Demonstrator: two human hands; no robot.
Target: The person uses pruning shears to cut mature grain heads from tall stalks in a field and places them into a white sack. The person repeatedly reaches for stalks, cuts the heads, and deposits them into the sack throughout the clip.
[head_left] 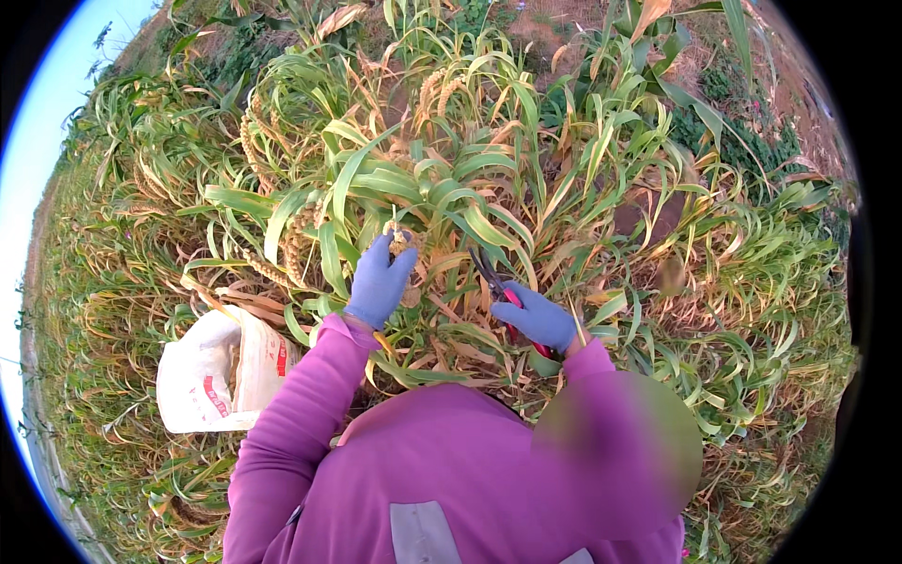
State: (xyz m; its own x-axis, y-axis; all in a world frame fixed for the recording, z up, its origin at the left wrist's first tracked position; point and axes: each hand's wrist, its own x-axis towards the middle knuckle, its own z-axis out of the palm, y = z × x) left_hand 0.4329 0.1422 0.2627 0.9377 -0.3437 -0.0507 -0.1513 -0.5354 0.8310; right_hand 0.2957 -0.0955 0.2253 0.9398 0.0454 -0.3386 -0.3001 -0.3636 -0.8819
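Note:
My left hand point(379, 284), in a blue-violet glove, is closed around a yellowish millet seed head point(398, 242) among the green leaves. Part of that seed head is hidden behind the fingers. To its right, my right hand point(539, 318), gloved alike, grips pruning shears point(513, 298) with red handles. Their dark blades point(485, 268) point up and left toward the stalks, a short way from my left hand. Whether the blades touch a stem I cannot tell. More drooping millet heads point(295, 246) hang left of my left hand.
A white sack point(225, 371) with red print stands with its mouth open beside my left forearm. Dense leafy stalks point(451, 188) surround both hands. Further millet heads point(440, 94) hang farther off, and bare brown soil point(648, 212) shows at the right.

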